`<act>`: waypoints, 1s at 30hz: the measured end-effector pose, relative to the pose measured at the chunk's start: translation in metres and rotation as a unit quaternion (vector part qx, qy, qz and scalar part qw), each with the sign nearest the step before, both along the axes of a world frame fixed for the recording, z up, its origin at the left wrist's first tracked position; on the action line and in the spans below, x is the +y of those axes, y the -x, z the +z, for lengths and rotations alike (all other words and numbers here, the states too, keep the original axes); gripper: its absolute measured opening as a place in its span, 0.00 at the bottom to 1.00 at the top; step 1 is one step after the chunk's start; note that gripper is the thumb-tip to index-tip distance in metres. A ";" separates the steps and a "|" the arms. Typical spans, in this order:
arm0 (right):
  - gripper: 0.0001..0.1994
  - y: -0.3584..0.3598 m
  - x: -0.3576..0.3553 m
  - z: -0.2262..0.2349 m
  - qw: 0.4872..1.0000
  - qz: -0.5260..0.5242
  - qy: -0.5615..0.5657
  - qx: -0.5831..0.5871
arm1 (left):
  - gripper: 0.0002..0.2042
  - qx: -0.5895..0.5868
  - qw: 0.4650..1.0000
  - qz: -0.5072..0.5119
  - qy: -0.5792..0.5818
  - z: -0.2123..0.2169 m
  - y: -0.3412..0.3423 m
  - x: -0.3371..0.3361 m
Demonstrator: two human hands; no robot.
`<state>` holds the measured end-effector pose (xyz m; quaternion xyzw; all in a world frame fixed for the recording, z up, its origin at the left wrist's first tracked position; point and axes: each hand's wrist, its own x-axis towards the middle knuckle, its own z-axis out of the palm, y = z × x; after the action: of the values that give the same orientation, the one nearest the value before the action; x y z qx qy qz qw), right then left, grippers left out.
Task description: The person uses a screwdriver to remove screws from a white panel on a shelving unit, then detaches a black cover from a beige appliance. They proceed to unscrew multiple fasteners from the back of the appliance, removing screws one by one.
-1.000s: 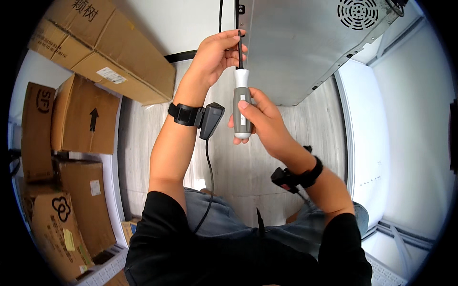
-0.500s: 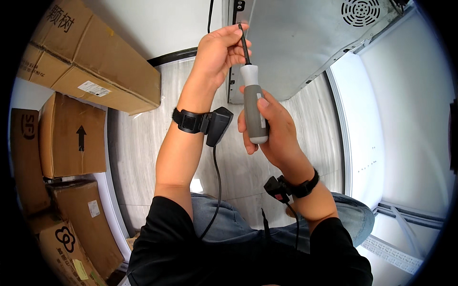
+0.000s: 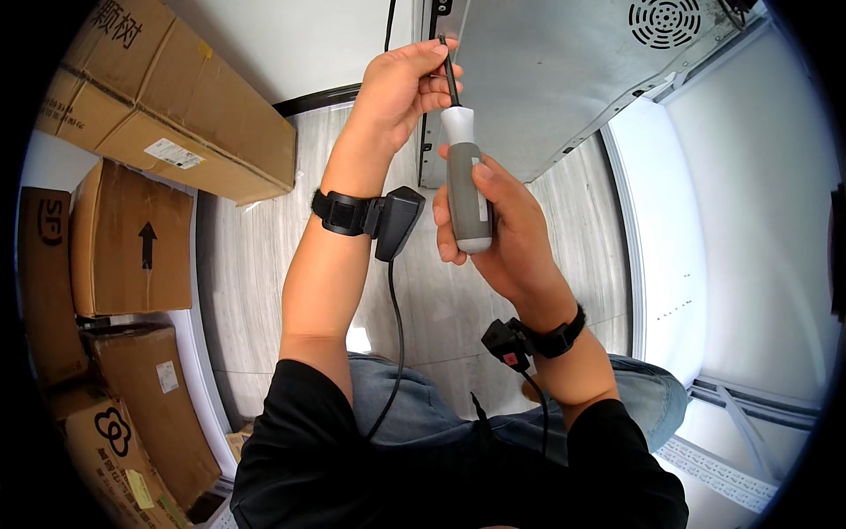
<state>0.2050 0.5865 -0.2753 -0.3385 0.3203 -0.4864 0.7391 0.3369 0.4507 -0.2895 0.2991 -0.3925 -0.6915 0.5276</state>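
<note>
A screwdriver point(image 3: 470, 198) with a grey and white handle and a dark shaft points away from me, toward the edge of a grey metal panel point(image 3: 538, 97). My right hand point(image 3: 511, 220) is wrapped round its handle, thumb along the right side. Up near the tip, my left hand point(image 3: 401, 88) pinches the shaft point(image 3: 451, 79) between thumb and fingers, close to the panel's left edge strip with holes. Whether a small screw sits at the tip is too small to tell.
Cardboard boxes point(image 3: 211, 115) are stacked along the left. A round vent grille point(image 3: 664, 22) marks the panel's upper right. White panels point(image 3: 749, 220) line the right side. Cables point(image 3: 397, 326) hang from the black devices strapped to my wrists. Pale wood-look floor point(image 3: 256, 264) lies below.
The screwdriver and my right hand have shifted slightly upward in the view, toward the panel's edge. My left hand keeps its pinch near the tip. The whole view has moved a little.
</note>
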 end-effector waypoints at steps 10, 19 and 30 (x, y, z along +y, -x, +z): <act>0.19 0.003 -0.002 0.016 0.996 0.050 -0.018 -0.067 | 0.14 0.008 0.999 -0.053 0.004 0.009 -0.011 0.007; 0.20 0.001 -0.005 0.016 0.988 0.085 -0.013 -0.132 | 0.15 0.022 0.998 -0.057 -0.003 0.019 -0.010 0.014; 0.23 -0.016 -0.002 -0.001 0.958 -0.068 0.023 0.278 | 0.25 -0.151 0.987 -0.016 0.060 0.010 -0.013 0.014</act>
<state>0.2210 0.5841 -0.2764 -0.4546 0.5245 -0.4288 0.5782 0.3498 0.4643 -0.2798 0.3612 -0.5130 -0.6220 0.4684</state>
